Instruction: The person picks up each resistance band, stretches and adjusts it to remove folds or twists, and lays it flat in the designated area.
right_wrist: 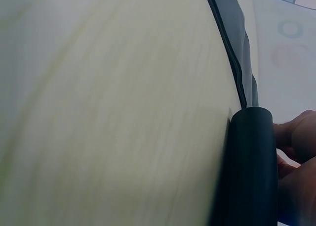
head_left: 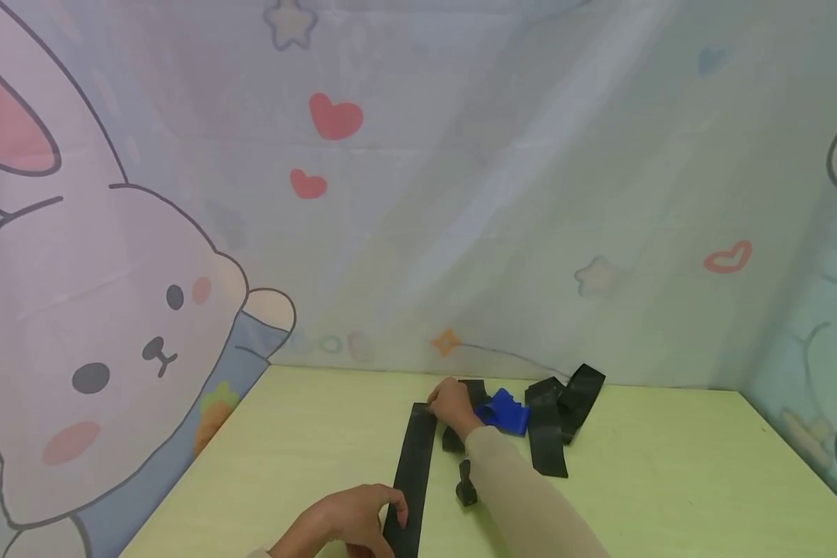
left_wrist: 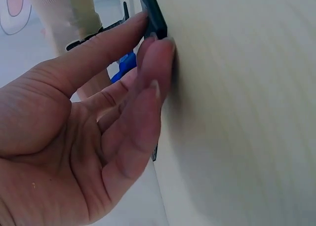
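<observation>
I see a pale, grained counter [head_left: 669, 480] backed by a creased cloth [head_left: 530, 201] printed with a rabbit [head_left: 118, 310] and hearts [head_left: 336, 118], and, running front to back on the counter, a black strip [head_left: 415, 465], pinched nearer by the left hand [head_left: 352, 515] and, as far as I can tell, at its far end by the right hand [head_left: 455, 403].

Backdrop [head_left: 460, 232]: dim, soft light; pale sheen toward one o'clock.
Fingers [left_wrist: 140, 119]: soft shadow at three o'clock, left wrist view.
Desk [right_wrist: 123, 112]: grain blurred, right wrist view.
</observation>
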The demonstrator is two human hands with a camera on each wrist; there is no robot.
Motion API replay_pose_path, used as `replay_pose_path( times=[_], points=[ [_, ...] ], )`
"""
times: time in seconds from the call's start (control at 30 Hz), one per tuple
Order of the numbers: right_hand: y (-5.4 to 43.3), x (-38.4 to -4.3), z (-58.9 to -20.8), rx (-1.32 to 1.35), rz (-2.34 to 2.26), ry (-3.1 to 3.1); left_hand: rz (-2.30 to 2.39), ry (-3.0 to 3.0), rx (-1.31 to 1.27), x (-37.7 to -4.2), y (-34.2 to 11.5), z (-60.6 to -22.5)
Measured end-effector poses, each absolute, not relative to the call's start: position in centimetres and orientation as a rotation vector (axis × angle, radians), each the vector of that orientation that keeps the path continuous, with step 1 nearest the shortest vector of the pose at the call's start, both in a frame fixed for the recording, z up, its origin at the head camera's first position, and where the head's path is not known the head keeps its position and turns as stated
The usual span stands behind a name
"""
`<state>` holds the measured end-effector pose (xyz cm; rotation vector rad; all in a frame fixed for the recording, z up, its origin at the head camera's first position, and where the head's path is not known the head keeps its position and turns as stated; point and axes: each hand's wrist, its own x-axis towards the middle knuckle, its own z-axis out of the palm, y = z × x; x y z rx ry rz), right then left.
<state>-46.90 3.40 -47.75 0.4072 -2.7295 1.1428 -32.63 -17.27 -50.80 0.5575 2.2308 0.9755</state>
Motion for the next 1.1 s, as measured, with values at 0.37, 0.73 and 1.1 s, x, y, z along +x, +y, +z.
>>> replay_pose_path(
  times=[0.37, 0.73, 1.1],
  points=[
    [3.2, -47.3, -48.0, 0.42, 1.119, -2.694, 0.988, 2.233, 0.653, -30.3, -16.5, -47.2],
    [3.1, -47.2, -48.0, 0.481, 1.049, -2.699, 0.99, 2.307, 0.595, -27.7, -15.1, -44.3],
    [3.5, -46.9, -47.7, 0.549, 1.061, -2.712, 0.972, 2.323, 0.582, -27.6, -14.9, -44.3]
  ],
)
